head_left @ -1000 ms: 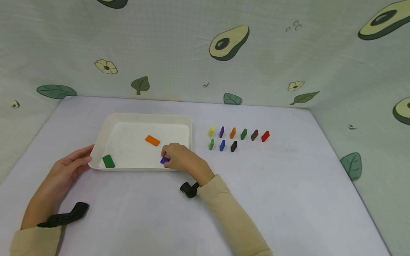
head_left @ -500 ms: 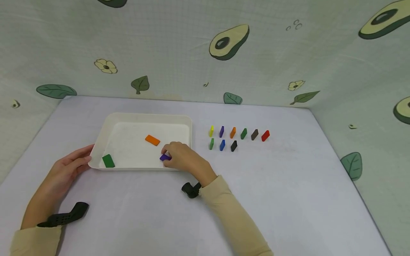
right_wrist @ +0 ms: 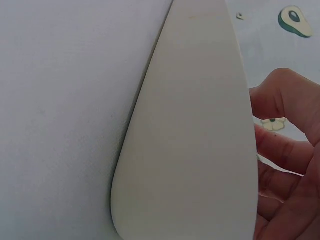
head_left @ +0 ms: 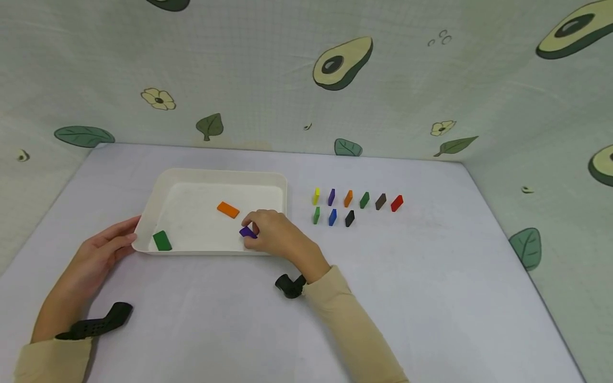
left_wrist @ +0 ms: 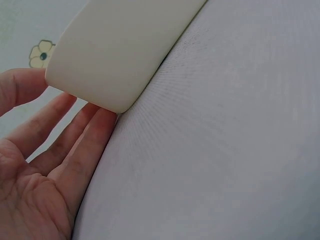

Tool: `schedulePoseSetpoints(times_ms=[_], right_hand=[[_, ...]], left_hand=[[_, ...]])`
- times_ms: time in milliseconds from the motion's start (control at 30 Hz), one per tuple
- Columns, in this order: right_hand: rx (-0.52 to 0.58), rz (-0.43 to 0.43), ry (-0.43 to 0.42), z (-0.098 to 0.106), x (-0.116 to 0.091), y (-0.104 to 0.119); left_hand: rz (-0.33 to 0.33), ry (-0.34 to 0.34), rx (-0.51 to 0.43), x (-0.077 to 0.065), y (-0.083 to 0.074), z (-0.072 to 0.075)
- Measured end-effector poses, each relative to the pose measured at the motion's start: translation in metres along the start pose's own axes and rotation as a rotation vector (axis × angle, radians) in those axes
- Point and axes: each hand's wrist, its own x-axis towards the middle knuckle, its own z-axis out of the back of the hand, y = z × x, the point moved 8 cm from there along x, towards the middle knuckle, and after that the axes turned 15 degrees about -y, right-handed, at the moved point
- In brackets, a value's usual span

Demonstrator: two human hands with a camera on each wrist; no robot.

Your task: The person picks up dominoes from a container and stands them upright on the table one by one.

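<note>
A shallow white tray (head_left: 206, 253) sits on the left of the table. My left hand (head_left: 102, 250) holds its front left corner; in the left wrist view the thumb meets the rim and the straighter fingers (left_wrist: 75, 165) reach the outer wall low down. Over the tray's front right part, my right hand (head_left: 273, 234) pinches a purple domino-like block (head_left: 247, 232) between thumb and index finger. In the right wrist view the tray's wall (right_wrist: 190, 125) hides the block and the fingertips. An orange block (head_left: 228, 209) and a green block (head_left: 162, 241) lie flat inside the tray.
Right of the tray, several small coloured blocks stand on edge in two rows, from a yellow block (head_left: 316, 196) to a red block (head_left: 397, 203), with a black block (head_left: 350, 218) in front. A white cloth (head_left: 431, 292) covers the table; a patterned curtain (head_left: 268, 80) hangs behind.
My right hand has shifted slightly right and away from me, the purple block moving a little toward the tray's back and turning. My left hand stays at the corner.
</note>
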Motion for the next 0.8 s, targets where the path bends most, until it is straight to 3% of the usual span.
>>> schedulePoseSetpoints(times_ms=[500, 800], right_hand=[[0.060, 0.026, -0.075, 0.025, -0.013, 0.000], [0.104, 0.001, -0.077, 0.036, -0.025, -0.005]], left_hand=[[-0.017, 0.015, -0.017, 0.001, -0.001, -0.002], [-0.024, 0.025, -0.029, 0.000, -0.001, -0.003]])
